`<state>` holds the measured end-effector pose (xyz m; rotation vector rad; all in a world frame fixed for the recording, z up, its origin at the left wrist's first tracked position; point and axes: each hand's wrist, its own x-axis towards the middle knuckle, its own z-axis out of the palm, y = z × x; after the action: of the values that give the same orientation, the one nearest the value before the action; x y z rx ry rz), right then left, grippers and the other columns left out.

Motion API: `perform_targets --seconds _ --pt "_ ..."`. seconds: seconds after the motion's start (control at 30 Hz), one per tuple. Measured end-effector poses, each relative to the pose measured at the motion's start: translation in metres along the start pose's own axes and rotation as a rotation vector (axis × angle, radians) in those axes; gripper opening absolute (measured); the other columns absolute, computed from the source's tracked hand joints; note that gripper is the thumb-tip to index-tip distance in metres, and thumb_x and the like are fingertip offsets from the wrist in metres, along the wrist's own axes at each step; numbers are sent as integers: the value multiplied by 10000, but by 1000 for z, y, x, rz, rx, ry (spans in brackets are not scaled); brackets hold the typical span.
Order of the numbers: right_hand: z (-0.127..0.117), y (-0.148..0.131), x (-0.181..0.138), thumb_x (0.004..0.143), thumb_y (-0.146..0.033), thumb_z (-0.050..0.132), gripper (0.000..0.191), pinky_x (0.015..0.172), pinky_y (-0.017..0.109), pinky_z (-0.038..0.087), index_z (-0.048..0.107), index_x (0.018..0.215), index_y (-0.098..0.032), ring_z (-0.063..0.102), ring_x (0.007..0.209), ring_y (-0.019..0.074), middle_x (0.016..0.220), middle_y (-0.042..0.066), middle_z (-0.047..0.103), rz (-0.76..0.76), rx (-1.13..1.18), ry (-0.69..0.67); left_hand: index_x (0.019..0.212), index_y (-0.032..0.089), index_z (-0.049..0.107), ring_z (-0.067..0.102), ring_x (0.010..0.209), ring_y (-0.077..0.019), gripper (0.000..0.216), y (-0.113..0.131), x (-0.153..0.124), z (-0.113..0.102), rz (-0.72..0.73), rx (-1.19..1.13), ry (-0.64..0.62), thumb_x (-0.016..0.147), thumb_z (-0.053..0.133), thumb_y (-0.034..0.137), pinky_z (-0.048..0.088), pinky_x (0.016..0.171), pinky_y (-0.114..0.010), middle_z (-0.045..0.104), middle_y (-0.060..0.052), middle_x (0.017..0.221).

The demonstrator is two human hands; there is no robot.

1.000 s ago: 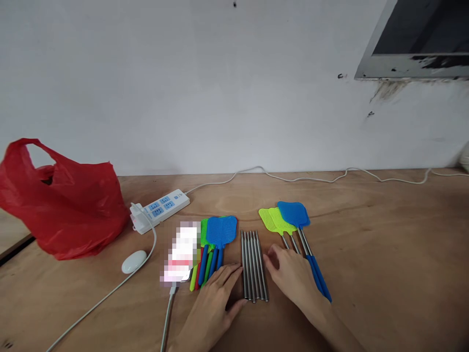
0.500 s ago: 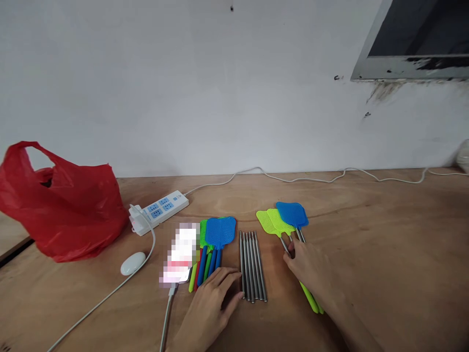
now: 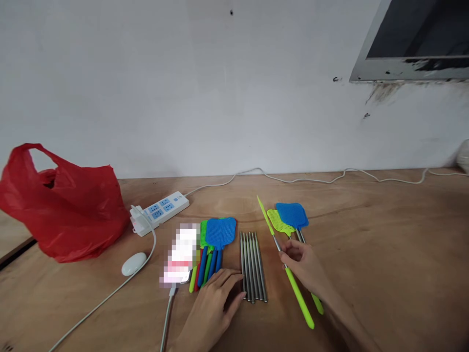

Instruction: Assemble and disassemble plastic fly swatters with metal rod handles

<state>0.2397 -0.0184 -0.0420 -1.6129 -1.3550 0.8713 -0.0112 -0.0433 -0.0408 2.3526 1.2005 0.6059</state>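
Note:
My right hand [image 3: 306, 269] pinches the metal shaft of a yellow-green fly swatter [image 3: 299, 299], whose head is turned edge-on and points away from me. Behind that hand lie another yellow-green fly swatter [image 3: 281, 224] and a blue fly swatter head [image 3: 292, 215], their shafts partly hidden. My left hand [image 3: 214, 307] rests on the table with thumb and fingers apart, fingertips at the left side of a row of several metal rods [image 3: 252, 269]. Just beyond it, blue and green swatter heads [image 3: 220, 232] lie with loose blue, green, red and yellow-green handles [image 3: 202, 268].
A lit, blurred-out phone [image 3: 182, 254] on a cable lies left of the handles. Farther left are a white power strip [image 3: 170, 205], a white oval device [image 3: 134, 264] and a red plastic bag [image 3: 84, 210]. A thin white cord [image 3: 300, 180] runs along the wall.
My right hand has taken one yellow-green swatter from the right-hand group, shifted it left and turned its head edge-on. My left hand has stayed nearly in place.

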Motion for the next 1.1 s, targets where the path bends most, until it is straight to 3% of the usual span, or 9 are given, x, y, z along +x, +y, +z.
perform_targets --seconds 0.13,0.27,0.43,0.6,0.83,0.97,1.1 --pt "0 -3 -3 804 -452 569 232 386 229 364 542 770 -225 496 444 128 592 -17 591 63 179 -15 1169 262 627 659 1085 -217 251 0 0 0 6 -5 8 941 583 167 560 937 -361 698 -24 1155" --pt "0 -8 -7 796 -488 670 296 327 184 278 589 837 -207 409 390 80 597 -35 595 179 524 -93 1176 259 626 660 1081 -221 256 -1 -1 1 -9 -1 2 941 581 167 559 938 -374 695 -30 1165" --pt "2 -19 -9 755 -556 741 396 348 169 323 658 764 -169 466 428 78 621 2 630 196 715 -145 1160 260 628 658 1079 -226 239 0 -3 1 -25 -3 2 945 575 168 553 945 -386 696 -31 1153" --pt "4 -22 -9 718 -562 783 425 381 189 374 741 776 -143 508 496 98 698 46 668 232 838 -128 1132 258 651 656 1092 -239 203 4 -5 -2 -30 -72 86 960 557 205 539 961 -388 710 -39 1134" --pt "9 -27 -14 714 -570 798 478 467 212 433 797 917 -138 566 612 135 787 96 724 249 959 -189 1102 269 675 693 890 -184 258 24 -10 1 -146 -328 123 1034 440 350 529 773 -246 734 -9 970" --pt "14 -32 -20 752 -487 810 418 513 204 436 777 1049 -195 576 664 132 860 95 747 230 1018 -227 1123 232 664 654 739 -183 318 26 -13 10 -253 -332 85 1025 439 435 488 668 -239 702 -1 807" --pt "16 -36 -24 783 -404 807 390 567 214 454 749 1129 -233 580 714 131 953 97 751 218 1042 -264 1039 216 656 632 755 -179 329 24 -13 17 -283 -308 118 1019 445 468 448 633 -226 688 -10 850"
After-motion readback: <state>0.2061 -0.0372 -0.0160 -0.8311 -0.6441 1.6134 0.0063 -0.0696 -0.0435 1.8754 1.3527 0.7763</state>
